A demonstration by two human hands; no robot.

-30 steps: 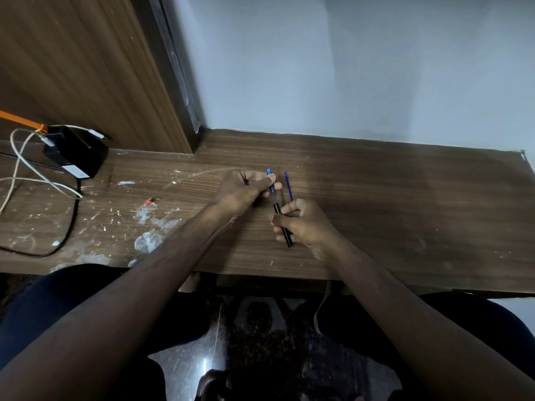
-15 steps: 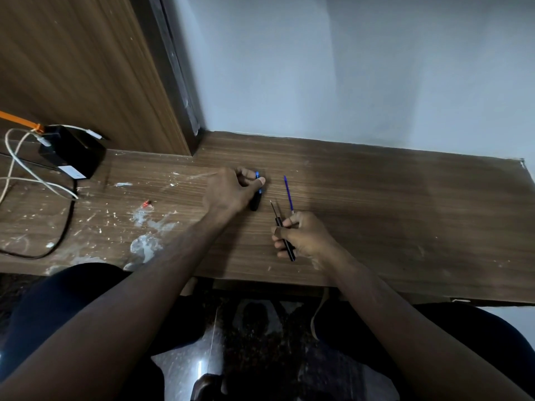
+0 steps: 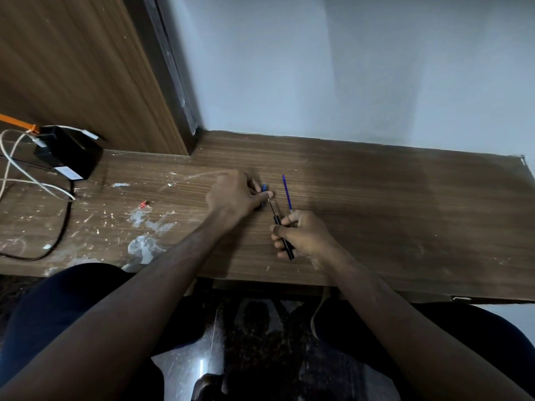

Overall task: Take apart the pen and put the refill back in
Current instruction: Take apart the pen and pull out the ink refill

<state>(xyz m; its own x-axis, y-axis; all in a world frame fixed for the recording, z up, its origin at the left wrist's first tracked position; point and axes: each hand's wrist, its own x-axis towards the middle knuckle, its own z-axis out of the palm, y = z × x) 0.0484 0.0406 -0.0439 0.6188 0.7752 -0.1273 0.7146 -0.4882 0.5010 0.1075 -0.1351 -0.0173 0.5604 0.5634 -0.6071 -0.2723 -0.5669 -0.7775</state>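
Observation:
My right hand grips the black pen barrel just above the wooden desk. A thin refill sticks out of the barrel's far end. The same hand also holds a slim blue stick that points away from me. My left hand is closed on the pen's detached upper part, dark with a blue end, mostly hidden by the fingers. Its fingertips sit right at the tip of the thin refill.
A black adapter box with white and black cables sits at the desk's far left. White paint stains and a small red scrap lie left of my hands. A wooden panel and a wall close off the back.
My left hand pulled the blue-ended upper part off the barrel and moved it left, baring the thin refill. It has now come back right, up to the refill's tip. My right hand stayed put.

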